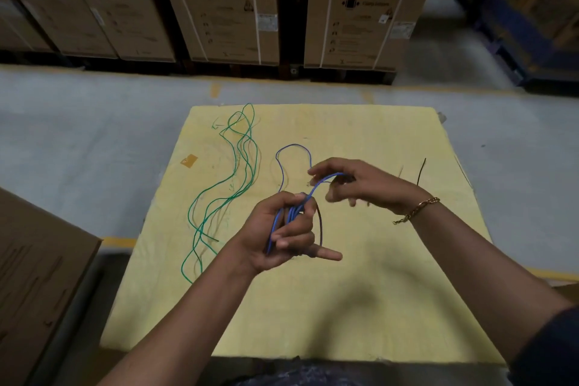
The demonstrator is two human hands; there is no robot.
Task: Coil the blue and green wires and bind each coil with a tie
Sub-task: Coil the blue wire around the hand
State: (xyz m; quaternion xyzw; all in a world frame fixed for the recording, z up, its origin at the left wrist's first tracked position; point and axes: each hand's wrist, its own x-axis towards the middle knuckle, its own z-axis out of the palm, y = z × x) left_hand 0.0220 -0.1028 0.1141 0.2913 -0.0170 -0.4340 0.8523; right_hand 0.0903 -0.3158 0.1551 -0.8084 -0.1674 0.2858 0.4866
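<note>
Left hand [283, 229] fingers closed on the gathered blue wire [291, 213] loops. Right hand [351, 185] fingers pinch the feeding strand, apparently; blurred. A free loop trails toward 12 o'clock on the bench [344, 307]. Green wire [241, 166] lies loose at 10 o'clock, black tie [421, 171] at 2. Risk: slack grip lets loops spring apart.

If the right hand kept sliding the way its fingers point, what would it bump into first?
The right hand points leftward across the yellow mat. First in that line is probably the loose blue wire loop, with the green wire farther left. Depth is unclear, so it might pass above the loop.
</note>
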